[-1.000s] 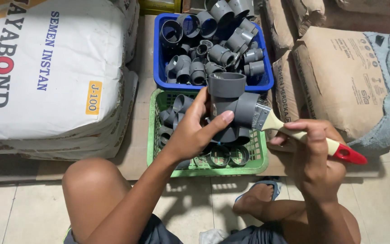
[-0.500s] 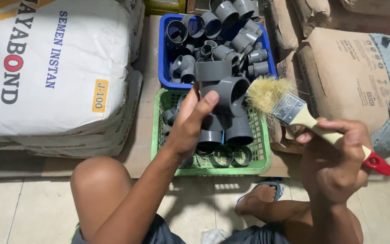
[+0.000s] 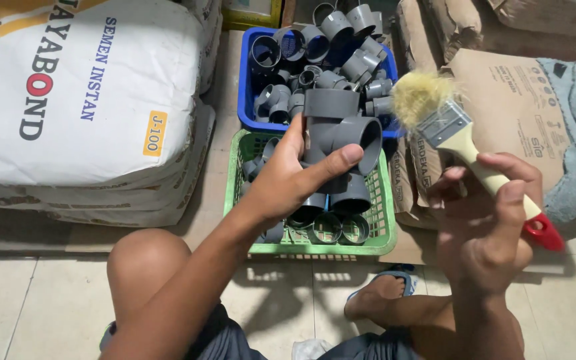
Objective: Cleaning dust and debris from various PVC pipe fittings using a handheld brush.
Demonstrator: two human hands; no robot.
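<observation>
My left hand (image 3: 293,179) grips a large grey plastic pipe tee fitting (image 3: 339,131) and holds it up over the green basket (image 3: 381,235). One open socket of the fitting faces right. My right hand (image 3: 495,213) holds a paintbrush (image 3: 461,143) with pale bristles, a metal band, a cream handle and a red tip. The bristles point up and left, a short way to the right of the fitting and apart from it.
The green basket holds several grey pipe fittings. Behind it a blue basket (image 3: 247,100) is heaped with more grey fittings. White cement sacks (image 3: 75,100) are stacked at left, brown paper sacks (image 3: 521,107) at right. My bare knee (image 3: 147,257) and sandalled foot (image 3: 381,297) rest on the tiled floor.
The brush has pulled away from the fitting, moving right and up. My left hand has turned the fitting and lifted it slightly.
</observation>
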